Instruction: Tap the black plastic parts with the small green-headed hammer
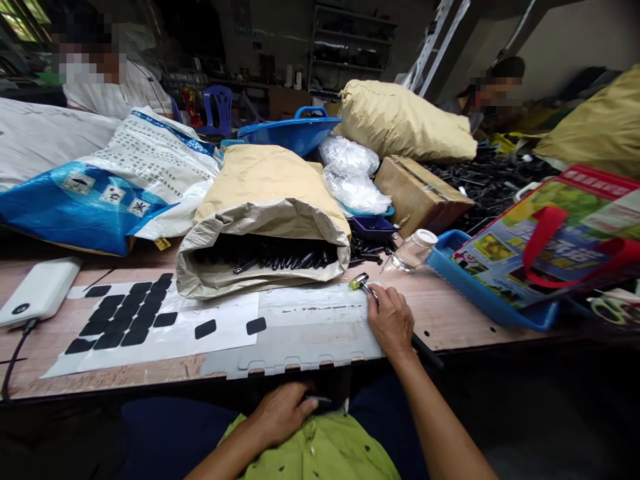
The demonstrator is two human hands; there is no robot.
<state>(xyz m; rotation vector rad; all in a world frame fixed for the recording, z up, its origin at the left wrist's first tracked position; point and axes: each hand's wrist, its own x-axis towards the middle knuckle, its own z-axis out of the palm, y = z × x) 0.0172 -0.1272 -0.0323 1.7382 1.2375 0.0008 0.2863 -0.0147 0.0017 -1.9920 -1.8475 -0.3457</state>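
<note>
My right hand [393,321] is closed around a small hammer [369,288] above the right end of a grey plastic sheet [315,337]. The hammer's head is metal with a yellow-green face, and its black handle sticks out behind my wrist. Low over my lap, my left hand [283,411] has curled fingers by a dark, shiny-edged piece that I cannot make out. Black rounded pads [125,313] lie in rows on a white backing sheet [223,312], with several set apart. Behind the sheets, a paper sack [273,177] opens toward me, with black slender parts [285,257] inside.
A white power bank [40,290] with a cable lies at left, before a blue-and-white bag [115,180]. A clear jar [414,250] and blue tray [480,280] with a printed bag [560,233] stand right. Two people sit across the table.
</note>
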